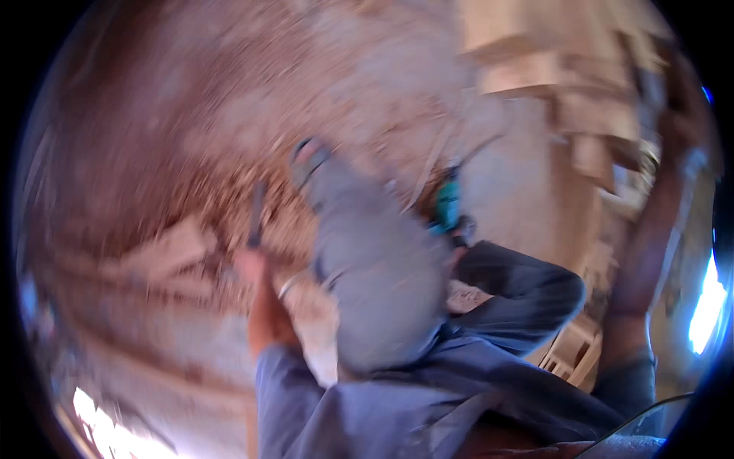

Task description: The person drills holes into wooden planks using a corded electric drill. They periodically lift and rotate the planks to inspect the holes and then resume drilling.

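My left hand (254,265) is closed around the lower end of a dark, narrow bar-shaped tool (258,213), which points away from me over the wood shavings (287,222). Motion blur hides what kind of tool it is. On the far right my right arm reaches up, and my right hand (679,130) is by the stack of pale wooden blocks (527,73). Its fingers are smeared and dark, so I cannot make out whether they grip anything. My outstretched leg and sandalled foot (310,159) lie between the two hands.
A teal power tool (448,200) with a cord lies beside my bent right knee. Pale wood pieces (172,249) lie among shavings to the left of my left hand. A slotted block (572,348) is near my right elbow. Dusty ground (306,69) stretches ahead.
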`<state>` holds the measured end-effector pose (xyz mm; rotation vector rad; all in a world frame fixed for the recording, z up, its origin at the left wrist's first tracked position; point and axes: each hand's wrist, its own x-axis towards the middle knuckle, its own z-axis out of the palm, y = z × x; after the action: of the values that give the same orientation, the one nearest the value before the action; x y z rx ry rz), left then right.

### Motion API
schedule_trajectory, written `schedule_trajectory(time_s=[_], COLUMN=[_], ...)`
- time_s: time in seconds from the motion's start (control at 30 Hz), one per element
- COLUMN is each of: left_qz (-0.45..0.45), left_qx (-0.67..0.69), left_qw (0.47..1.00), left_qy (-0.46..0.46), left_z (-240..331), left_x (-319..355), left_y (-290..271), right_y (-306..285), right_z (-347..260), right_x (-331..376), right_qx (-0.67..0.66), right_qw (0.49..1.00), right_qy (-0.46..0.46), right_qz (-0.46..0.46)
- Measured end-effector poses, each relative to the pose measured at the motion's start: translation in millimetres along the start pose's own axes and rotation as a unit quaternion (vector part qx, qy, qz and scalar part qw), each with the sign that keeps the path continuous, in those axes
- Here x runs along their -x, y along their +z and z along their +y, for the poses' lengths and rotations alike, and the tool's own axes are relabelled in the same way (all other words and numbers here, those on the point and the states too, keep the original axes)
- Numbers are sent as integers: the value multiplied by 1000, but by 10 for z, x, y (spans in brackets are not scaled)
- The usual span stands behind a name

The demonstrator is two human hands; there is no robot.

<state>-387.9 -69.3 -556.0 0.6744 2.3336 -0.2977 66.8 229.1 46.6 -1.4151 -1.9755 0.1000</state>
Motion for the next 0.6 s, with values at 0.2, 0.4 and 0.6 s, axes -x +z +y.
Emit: schedule_trajectory(time_s=[0.2,0.4,0.6], left_qz=[-13,153,8], left_qx=[75,246,482], left_qw=[991,909,776], left_qy=[108,299,406], left_z=[-13,382,1902], left_x=[-11,-402,1096], left_y=[262,66,-2595], right_y=[368,489,404], right_z=[-311,-346,-215], right_x=[-12,-24,-63], right_qx=[-125,-132,76], right_qw=[991,989,990], right_qy=[46,-15,-110], right_qz=[19,-62,41])
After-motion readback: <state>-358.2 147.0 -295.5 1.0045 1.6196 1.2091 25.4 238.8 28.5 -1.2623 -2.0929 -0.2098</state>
